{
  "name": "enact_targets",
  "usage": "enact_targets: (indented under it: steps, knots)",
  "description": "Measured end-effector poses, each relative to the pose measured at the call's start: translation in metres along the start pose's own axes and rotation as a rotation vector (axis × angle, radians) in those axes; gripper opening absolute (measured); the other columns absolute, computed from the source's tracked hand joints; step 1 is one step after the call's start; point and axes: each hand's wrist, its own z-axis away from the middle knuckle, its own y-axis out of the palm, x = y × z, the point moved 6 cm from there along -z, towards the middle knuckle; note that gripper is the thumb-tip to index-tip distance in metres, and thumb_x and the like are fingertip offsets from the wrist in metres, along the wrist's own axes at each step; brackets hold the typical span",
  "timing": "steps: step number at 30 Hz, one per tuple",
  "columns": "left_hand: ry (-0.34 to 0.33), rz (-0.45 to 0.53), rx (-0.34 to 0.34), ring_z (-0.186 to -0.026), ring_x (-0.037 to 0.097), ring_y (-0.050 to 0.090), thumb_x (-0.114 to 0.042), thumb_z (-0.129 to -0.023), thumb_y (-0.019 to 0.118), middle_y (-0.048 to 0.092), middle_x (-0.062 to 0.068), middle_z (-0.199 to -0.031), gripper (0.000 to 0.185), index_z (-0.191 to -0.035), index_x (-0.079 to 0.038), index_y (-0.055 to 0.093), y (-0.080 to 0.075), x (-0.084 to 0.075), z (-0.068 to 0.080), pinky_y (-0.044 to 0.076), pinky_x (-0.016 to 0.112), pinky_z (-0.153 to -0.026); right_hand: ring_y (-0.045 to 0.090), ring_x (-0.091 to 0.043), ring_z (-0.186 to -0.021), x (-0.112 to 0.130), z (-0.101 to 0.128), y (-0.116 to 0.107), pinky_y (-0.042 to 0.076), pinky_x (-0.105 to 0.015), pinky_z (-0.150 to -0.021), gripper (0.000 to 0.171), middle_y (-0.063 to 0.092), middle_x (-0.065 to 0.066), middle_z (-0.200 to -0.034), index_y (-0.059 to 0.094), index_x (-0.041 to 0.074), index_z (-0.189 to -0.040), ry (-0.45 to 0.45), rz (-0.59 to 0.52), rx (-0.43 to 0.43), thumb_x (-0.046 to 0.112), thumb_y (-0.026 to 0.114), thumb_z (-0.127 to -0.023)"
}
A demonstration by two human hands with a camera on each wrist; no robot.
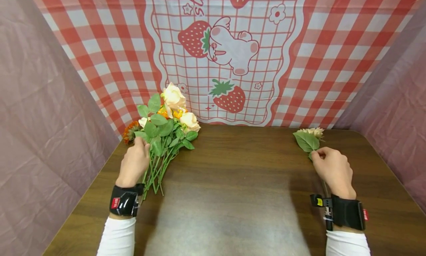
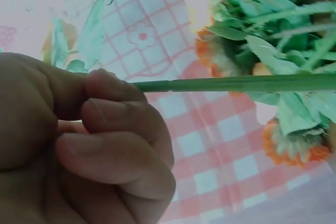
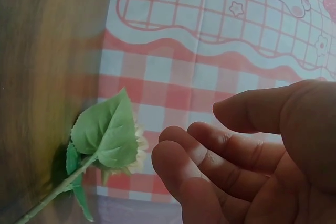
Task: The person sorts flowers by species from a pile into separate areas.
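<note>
Table [image 1: 229, 163]: brown, cloth [image 1: 123, 45] at 12 o'clock.
Flower [image 1: 314, 132]: on table, 11 o'clock from right hand [image 1: 334, 171], the nearer; stem [image 3: 59, 188] runs 11 to 5.
Right fingers [image 3: 231, 175]: parted, empty.
Left hand [image 1: 134, 161]: pinches green stem [image 2: 252, 83].

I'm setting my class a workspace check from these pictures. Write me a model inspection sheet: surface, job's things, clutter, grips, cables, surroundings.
Surface: dark wood-grain table, glossy toward the near side.
Job's things: cream roses and orange flowers bunched at the left; a single cream flower with green leaves lies at the right.
Clutter: nothing seen.
Left grip: pinches a green stem; which flower it belongs to is unclear.
Right grip: loosely open near the single cream flower, holding nothing.
Cables: nothing seen; a black wristband on each wrist.
Surroundings: red-and-white strawberry-print cloth behind; mauve drapes on both sides.
</note>
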Motion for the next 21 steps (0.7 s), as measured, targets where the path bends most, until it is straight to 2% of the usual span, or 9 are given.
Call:
enact_targets:
  steps: [7, 13, 17, 21]
  knots:
    - [0.073, 0.045, -0.089, -0.065, 0.036, 0.06, -0.022, -0.107, 0.039, 0.06, 0.021, -0.076, 0.019, -0.11, -0.004, 0.042, -0.007, -0.025, 0.008, 0.046, 0.051, -0.055, 0.055, -0.025, -0.063, 0.014, 0.002, -0.007, 0.035, -0.032, -0.051, 0.031, 0.066, -0.014, -0.083, 0.069, 0.001, -0.105, -0.044, 0.012, -0.053, 0.025, 0.051, -0.099]
    - [0.145, 0.085, -0.095, -0.053, 0.023, 0.048, -0.02, -0.108, 0.04, 0.048, 0.01, -0.066, 0.018, -0.112, -0.002, 0.043, -0.014, -0.048, 0.02, 0.037, 0.037, -0.047, 0.057, -0.027, -0.065, 0.026, 0.007, -0.015, 0.036, -0.035, -0.051, 0.031, 0.067, -0.015, -0.085, 0.07, 0.003, -0.107, -0.064, 0.008, -0.094, 0.027, 0.052, -0.099]
    - [0.175, 0.097, -0.106, -0.052, 0.021, 0.044, -0.019, -0.107, 0.041, 0.044, 0.007, -0.064, 0.017, -0.112, -0.003, 0.043, -0.019, -0.06, 0.029, 0.034, 0.034, -0.047, 0.059, -0.029, -0.066, 0.034, 0.011, -0.019, 0.038, -0.038, -0.052, 0.032, 0.069, -0.017, -0.089, 0.07, 0.003, -0.109, -0.073, 0.005, -0.11, 0.028, 0.052, -0.1]
    - [0.21, 0.106, -0.127, -0.052, 0.02, 0.043, -0.016, -0.107, 0.042, 0.043, 0.006, -0.064, 0.015, -0.111, -0.002, 0.044, -0.025, -0.07, 0.036, 0.034, 0.034, -0.048, 0.057, -0.026, -0.062, 0.043, 0.016, -0.023, 0.037, -0.036, -0.051, 0.032, 0.069, -0.018, -0.091, 0.069, 0.003, -0.11, -0.094, 0.003, -0.127, 0.028, 0.052, -0.1]
